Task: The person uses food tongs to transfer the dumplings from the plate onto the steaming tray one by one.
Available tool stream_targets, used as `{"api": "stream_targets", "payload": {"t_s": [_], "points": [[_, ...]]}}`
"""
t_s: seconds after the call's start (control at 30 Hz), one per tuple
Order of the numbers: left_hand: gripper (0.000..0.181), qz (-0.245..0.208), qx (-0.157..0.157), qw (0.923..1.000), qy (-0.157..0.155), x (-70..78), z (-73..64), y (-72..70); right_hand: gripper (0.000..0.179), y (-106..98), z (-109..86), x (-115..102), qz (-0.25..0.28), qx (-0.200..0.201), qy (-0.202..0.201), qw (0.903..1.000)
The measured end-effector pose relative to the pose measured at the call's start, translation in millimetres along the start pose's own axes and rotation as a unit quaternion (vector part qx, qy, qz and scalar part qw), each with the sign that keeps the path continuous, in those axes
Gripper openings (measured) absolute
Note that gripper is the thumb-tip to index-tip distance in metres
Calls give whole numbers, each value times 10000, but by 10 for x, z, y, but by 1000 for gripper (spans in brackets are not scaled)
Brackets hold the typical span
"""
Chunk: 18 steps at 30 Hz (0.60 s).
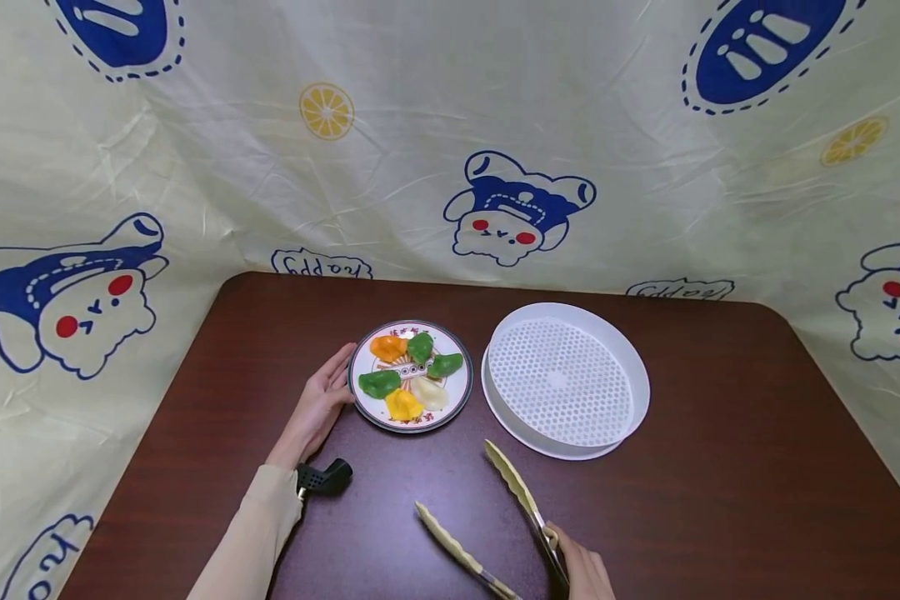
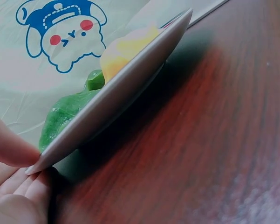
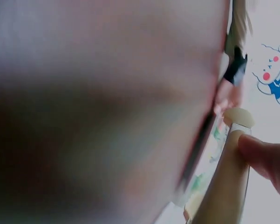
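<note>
A round white plate [image 1: 461,400] with a dark rim bears several dumpling-shaped pieces in green, orange, yellow and white. My left hand [image 1: 320,412] pinches its left edge; in the left wrist view the thumb [image 2: 11,144] lies over the rim and the fingers are beneath. Green pieces [image 2: 67,114] and a yellow one [image 2: 126,51] show above the plate's side there. Near the front edge of the view, my right hand [image 1: 581,567] grips tongs [image 1: 521,492], their two arms spread with nothing between the tips. The right wrist view shows my thumb pressing on one tong arm [image 3: 226,172].
Right of the plate stands a round white steamer basket [image 1: 558,383] with a perforated base, over a white round piece [image 1: 513,425]. Both rest on the dark brown table [image 1: 727,467]. A pale printed sheet [image 1: 390,192] with bear drawings lies beyond the table and along its sides.
</note>
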<state>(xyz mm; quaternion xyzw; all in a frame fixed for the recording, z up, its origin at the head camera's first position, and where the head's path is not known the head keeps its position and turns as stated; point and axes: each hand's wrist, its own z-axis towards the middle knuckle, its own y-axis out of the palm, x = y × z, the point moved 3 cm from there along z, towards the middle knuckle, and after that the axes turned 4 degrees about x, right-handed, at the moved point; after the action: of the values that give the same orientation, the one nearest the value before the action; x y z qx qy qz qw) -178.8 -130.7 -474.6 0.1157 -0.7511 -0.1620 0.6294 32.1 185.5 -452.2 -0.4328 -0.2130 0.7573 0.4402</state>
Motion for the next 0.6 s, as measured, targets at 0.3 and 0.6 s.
{"api": "stream_targets", "payload": {"t_s": [0.3,0.6], "points": [[80,-9,-3,10000,9,-5,-13,-7,89,-94,549,-145,-169,-332,-522,9979],[81,76,-60,9999,131,-3,4,-14,72,-11,930,-165,-6,-411,-1015,9940]]}}
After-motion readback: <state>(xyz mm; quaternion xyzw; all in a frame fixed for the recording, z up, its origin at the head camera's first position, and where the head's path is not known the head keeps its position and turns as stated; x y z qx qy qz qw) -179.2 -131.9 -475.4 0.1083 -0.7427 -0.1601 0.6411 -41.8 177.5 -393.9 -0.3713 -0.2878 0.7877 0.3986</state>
